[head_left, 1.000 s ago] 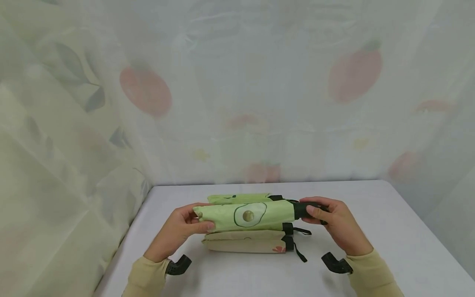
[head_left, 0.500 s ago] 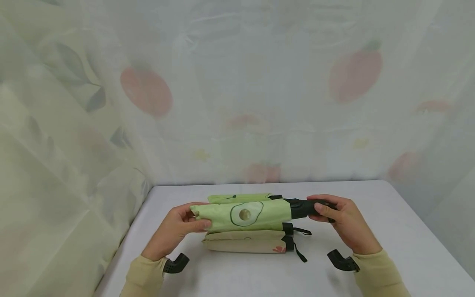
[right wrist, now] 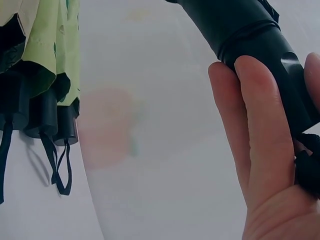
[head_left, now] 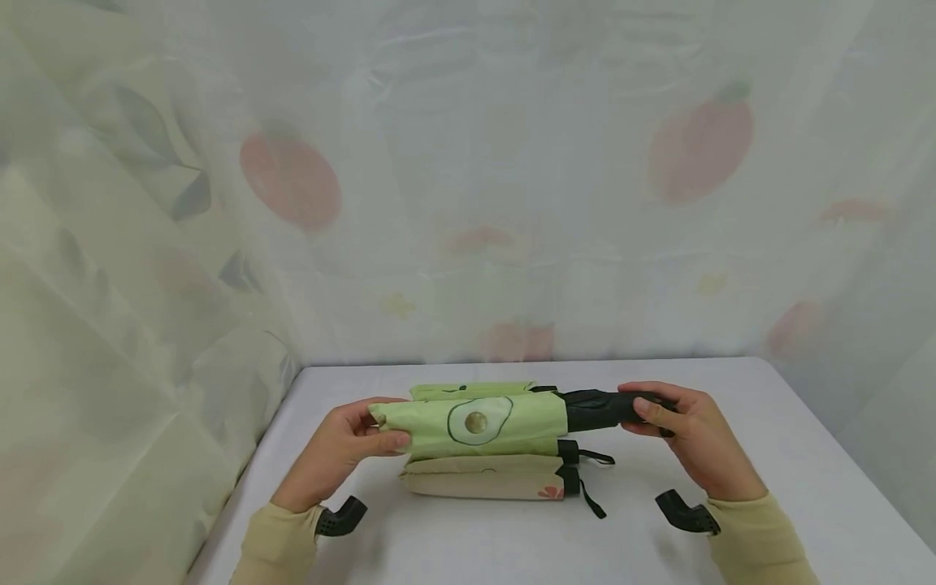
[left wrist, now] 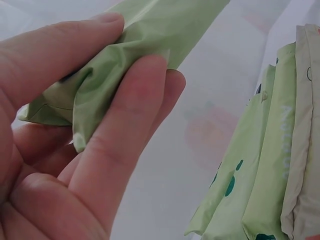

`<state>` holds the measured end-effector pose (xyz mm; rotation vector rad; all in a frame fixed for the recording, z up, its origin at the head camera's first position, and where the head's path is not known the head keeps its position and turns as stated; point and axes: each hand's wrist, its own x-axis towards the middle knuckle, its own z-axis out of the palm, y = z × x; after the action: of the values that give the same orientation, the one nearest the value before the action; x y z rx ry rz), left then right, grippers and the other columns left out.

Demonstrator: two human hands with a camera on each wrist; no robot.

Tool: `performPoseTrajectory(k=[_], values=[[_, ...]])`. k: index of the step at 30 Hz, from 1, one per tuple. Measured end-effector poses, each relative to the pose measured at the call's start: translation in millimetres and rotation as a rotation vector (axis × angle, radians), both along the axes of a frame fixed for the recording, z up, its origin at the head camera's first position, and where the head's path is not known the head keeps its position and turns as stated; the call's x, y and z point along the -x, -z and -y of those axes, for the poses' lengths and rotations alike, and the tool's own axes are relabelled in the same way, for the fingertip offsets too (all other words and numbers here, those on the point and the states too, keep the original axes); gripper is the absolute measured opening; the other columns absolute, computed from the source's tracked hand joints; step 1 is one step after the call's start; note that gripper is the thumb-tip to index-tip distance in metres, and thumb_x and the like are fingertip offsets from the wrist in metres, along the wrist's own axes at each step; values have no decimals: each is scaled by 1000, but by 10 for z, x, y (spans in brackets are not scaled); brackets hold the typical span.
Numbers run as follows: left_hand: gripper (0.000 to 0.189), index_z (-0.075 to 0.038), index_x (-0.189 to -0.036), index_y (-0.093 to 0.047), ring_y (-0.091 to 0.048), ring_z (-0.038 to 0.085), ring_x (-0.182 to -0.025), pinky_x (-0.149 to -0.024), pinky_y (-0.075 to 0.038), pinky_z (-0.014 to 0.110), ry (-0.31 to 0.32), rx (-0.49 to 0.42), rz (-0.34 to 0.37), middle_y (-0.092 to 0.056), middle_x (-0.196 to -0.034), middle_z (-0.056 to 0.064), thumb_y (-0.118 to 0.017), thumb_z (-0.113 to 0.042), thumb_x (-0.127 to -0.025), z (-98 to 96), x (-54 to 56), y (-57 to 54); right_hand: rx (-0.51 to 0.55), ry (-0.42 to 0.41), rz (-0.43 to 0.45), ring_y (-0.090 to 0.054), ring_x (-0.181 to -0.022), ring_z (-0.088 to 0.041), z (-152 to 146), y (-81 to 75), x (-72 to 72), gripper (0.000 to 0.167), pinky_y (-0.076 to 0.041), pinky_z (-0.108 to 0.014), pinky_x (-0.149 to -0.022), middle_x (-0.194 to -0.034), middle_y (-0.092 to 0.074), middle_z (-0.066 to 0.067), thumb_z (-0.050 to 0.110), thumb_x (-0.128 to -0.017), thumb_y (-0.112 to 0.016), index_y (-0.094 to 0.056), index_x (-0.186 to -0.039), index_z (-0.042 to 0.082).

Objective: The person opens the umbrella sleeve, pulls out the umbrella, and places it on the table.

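A folding umbrella (head_left: 595, 410) with a black body sticks partly out of its light green sleeve (head_left: 537, 414), which bears an avocado print. My left hand (head_left: 344, 447) pinches the sleeve's closed left end between thumb and fingers; in the left wrist view the cloth (left wrist: 100, 80) is creased there. At the other end my right hand (head_left: 691, 439) grips the black handle (right wrist: 270, 75), fingers on one side and thumb on the other. The sleeve is held over a row of other sleeved umbrellas and hides part of them in the head view.
On the white table (head_left: 468, 544) lie a green sleeved umbrella (head_left: 468, 390) at the back and a beige one (head_left: 483, 486) in front, with more between. Their black wrist straps (head_left: 592, 500) hang to the right. A printed curtain (head_left: 468, 203) stands behind the table.
My right hand has moved right with the handle, and more of the black umbrella shows outside the sleeve. My left hand and the sleeve have shifted slightly left.
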<state>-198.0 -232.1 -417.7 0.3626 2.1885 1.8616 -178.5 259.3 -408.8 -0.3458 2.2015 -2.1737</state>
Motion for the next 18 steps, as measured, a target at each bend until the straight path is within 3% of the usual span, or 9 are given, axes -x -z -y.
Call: performPoseTrajectory(k=[18], values=[[52,-6,-142,-68,-79,19,-101,-93,-66,42,-15,17,-18,-78,-118,6,-86,-14,-94,69,6,-13,48,-23,-20,-81,-104,-14,-161,31,27,33,-64,-30,-96,-126,-75,4,5,-110,-61,-66,-139,-9]])
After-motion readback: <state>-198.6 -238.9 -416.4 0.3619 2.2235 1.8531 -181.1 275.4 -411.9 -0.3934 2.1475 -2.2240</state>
